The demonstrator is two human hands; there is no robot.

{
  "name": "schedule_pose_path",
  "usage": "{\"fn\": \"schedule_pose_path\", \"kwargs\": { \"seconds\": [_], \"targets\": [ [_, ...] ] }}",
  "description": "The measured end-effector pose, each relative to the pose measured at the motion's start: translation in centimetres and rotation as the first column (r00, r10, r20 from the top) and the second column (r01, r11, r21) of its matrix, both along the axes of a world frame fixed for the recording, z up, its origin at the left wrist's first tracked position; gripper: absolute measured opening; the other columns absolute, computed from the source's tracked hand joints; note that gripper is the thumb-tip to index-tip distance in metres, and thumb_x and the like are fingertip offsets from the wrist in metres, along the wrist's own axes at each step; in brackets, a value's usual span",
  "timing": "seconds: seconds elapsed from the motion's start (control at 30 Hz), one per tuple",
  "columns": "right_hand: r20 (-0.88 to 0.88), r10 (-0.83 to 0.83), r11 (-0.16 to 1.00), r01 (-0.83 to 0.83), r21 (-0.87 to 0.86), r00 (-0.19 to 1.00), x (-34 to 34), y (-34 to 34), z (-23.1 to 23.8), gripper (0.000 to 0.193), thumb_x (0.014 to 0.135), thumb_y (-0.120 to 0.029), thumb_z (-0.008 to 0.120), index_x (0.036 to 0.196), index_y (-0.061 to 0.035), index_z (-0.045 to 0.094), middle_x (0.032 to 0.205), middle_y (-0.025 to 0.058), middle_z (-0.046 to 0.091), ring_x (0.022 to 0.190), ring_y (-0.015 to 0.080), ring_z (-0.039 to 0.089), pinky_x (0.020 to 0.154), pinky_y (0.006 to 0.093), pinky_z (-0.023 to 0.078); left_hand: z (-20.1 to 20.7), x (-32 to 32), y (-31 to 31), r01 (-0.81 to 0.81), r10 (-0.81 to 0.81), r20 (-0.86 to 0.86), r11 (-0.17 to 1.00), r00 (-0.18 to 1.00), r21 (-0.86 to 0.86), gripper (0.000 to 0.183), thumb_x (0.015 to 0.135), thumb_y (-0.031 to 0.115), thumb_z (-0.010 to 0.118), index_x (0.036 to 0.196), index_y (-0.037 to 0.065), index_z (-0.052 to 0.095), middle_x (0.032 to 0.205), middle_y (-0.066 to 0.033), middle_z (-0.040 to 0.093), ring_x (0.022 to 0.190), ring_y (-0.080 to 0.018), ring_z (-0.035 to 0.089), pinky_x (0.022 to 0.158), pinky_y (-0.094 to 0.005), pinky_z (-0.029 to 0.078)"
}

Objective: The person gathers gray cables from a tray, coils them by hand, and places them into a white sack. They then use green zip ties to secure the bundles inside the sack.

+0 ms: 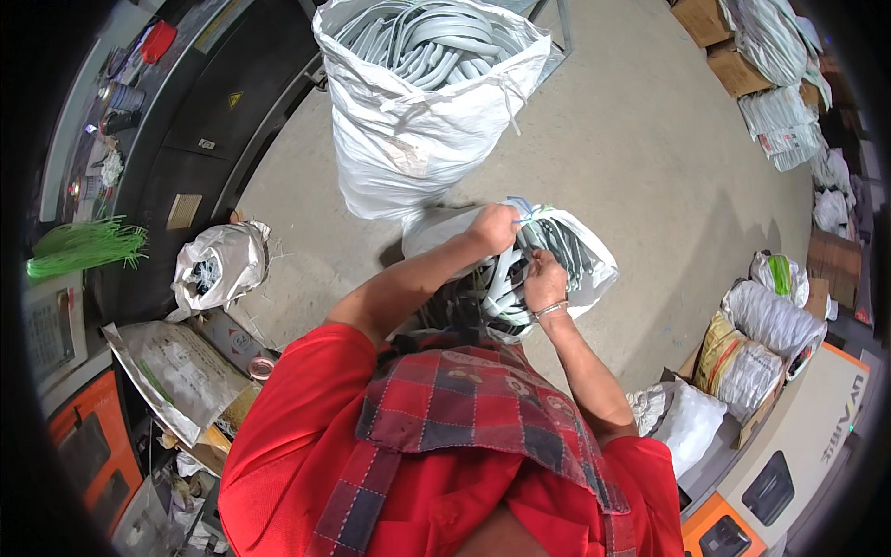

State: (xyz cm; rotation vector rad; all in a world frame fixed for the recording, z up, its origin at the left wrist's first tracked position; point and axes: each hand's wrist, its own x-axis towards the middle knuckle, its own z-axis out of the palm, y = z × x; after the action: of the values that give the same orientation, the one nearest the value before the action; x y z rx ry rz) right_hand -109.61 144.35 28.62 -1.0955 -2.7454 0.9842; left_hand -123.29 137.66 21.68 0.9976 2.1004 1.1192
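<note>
In front of me a white woven sack (599, 263) lies open, with long grey plastic strips (562, 239) inside it. At the sack's far rim my left hand (496, 228) is closed, its fingertips pinching thin blue and green plastic strands (525, 213). My right hand (546, 282), with a bracelet at the wrist, reaches in over the grey strips. Its fingers are curled together beside a bundle of them, and what they hold is hidden. Just beyond stands a bigger white woven sack (399, 148), filled to the top with coiled grey strips (436, 42).
A small white sack (227, 265) stands at the left beside a dark machine cabinet (200, 121). A bunch of green plastic strands (88, 249) hangs there. Stuffed sacks (742, 367) and an orange and beige machine (789, 446) line the right. Cardboard boxes (738, 70) sit far right.
</note>
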Motion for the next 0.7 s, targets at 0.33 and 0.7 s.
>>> {"fn": "schedule_pose_path", "kwargs": {
  "seconds": [0.33,0.7],
  "targets": [
    [0.185,0.129,0.991,-0.131,-0.001,0.974,-6.6,1.9,-2.0,0.02,0.079,-0.012,0.051,0.082,0.0032,0.062,0.081,0.0278,0.061,0.079,0.0402,0.061,0.072,0.0436,0.048,-3.1,0.2,-0.1,-0.097,0.091,0.057,0.989,0.994,0.108,0.017,0.075,0.015,0.06,0.084,0.002,0.065,0.08,-0.0202,0.062,0.076,-0.0367,0.06,0.066,-0.0374,0.048],
    [0.508,0.491,0.851,-0.513,-0.108,0.708,-12.7,8.2,-6.4,0.029,0.075,-0.027,0.063,0.082,-0.0002,0.068,0.079,0.0227,0.064,0.076,0.0354,0.063,0.069,0.0386,0.049,-1.5,1.0,-0.8,-0.176,0.121,0.233,0.957,0.965,0.232,0.013,0.075,0.008,0.061,0.082,-0.002,0.063,0.076,-0.0172,0.063,0.07,-0.0265,0.061,0.065,-0.0338,0.047]
  ]
}}
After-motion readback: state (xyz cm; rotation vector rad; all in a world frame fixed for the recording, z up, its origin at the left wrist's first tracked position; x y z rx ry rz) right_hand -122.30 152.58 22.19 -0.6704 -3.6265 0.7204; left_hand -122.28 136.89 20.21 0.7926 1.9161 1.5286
